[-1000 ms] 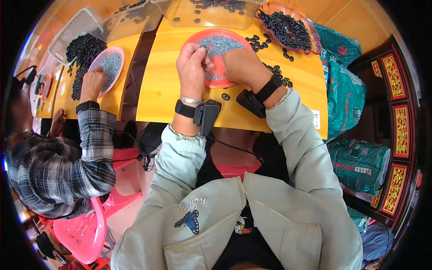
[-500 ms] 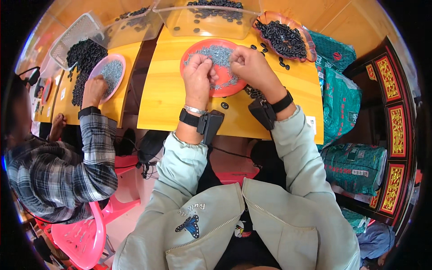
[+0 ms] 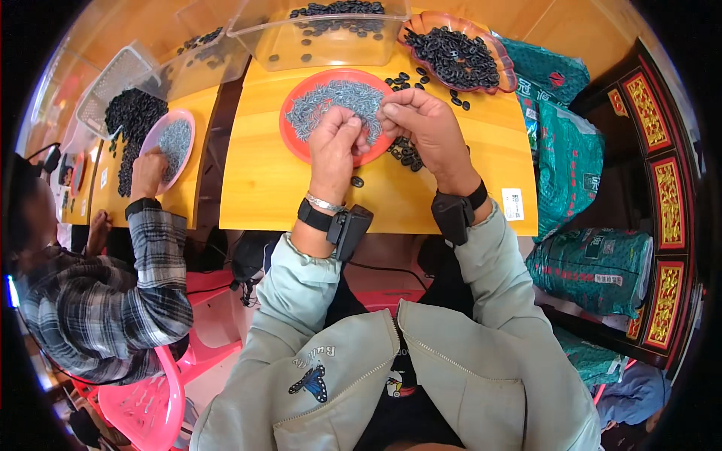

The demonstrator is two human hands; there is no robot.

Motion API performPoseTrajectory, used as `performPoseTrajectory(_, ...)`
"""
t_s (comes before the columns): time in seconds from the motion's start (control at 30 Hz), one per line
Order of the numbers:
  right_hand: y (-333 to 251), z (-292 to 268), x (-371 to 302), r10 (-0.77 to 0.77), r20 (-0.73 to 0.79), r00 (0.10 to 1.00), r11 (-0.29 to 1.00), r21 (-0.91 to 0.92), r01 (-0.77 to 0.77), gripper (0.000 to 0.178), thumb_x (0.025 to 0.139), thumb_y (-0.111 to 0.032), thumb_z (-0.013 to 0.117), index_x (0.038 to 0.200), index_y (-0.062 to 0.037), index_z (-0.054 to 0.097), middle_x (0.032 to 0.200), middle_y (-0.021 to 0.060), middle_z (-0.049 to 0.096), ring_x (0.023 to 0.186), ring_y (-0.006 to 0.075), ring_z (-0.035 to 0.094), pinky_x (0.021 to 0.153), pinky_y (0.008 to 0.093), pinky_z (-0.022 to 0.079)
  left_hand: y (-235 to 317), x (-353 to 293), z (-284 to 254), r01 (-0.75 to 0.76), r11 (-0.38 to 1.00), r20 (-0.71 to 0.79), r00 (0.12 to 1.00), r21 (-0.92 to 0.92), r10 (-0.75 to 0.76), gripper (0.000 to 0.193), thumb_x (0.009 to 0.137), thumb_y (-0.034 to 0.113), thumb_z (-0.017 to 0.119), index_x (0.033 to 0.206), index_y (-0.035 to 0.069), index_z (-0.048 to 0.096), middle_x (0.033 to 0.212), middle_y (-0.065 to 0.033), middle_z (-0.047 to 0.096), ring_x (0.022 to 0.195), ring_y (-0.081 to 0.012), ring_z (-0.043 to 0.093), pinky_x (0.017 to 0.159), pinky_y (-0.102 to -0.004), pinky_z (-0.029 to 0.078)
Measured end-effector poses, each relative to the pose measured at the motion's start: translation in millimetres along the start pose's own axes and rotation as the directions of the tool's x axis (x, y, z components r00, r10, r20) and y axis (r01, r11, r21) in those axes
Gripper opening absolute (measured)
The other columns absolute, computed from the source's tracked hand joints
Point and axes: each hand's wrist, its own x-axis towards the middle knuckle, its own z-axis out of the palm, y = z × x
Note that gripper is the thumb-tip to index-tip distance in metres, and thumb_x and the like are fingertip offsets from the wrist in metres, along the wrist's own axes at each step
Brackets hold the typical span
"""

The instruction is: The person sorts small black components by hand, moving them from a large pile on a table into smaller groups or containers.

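My left hand (image 3: 335,149) is over the near right part of a red plate (image 3: 295,147), its fingers curled and thumb pressed in. A heap of small grey metal pieces, like screws (image 3: 323,98), lies on the plate. My right hand (image 3: 426,134) is at the plate's right rim, thumb and forefinger pinched together. The two hands are close but apart. Whatever either holds is too small or hidden to make out. Black oval parts (image 3: 406,155) lie on the table beside the plate, partly under my right hand.
A clear bin (image 3: 323,52) with black parts stands behind the plate. At the back right is a scalloped reddish bowl (image 3: 508,71) full of black parts. Green sacks (image 3: 568,169) stand right of the table (image 3: 256,188). At left, a co-worker's hand (image 3: 149,171) reaches into a pink bowl (image 3: 186,154).
The view has shifted slightly. My right hand has turned from a fist over the plate to a pinch at its right rim. My left hand has come nearer me over the plate.
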Motion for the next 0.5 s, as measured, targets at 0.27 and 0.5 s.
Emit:
performPoseTrajectory(0.27, 13.7, 6.6, -6.2, 0.054, 0.107, 0.993, 0.992, 0.108, -0.066, 0.016, 0.086, -0.008, 0.060, 0.099, 0.0000, 0.062, 0.084, 0.0027, 0.063, 0.070, 0.0080, 0.059, 0.063, 0.0193, 0.048, -3.0, -9.1, 8.1, -0.062, 0.995, 0.025, 0.998, -0.084, 0.064, 0.009, 0.090, 0.008, 0.046, 0.084, 0.003, 0.050, 0.066, -0.0004, 0.050, 0.055, -0.0065, 0.045, 0.050, -0.0196, 0.039)
performPoseTrajectory(0.5, 5.0, 5.0, -8.5, -0.010, 0.088, 0.996, 0.994, -0.110, 0.019, 0.016, 0.087, -0.009, 0.058, 0.099, 0.0006, 0.062, 0.082, 0.0008, 0.062, 0.069, 0.0055, 0.056, 0.063, 0.0182, 0.046, -2.8, -9.9, 6.9, -0.096, 0.995, 0.027, 0.995, 0.027, 0.095, 0.009, 0.091, 0.009, 0.045, 0.088, 0.002, 0.050, 0.068, -0.0007, 0.050, 0.057, -0.0073, 0.047, 0.052, -0.0207, 0.040)
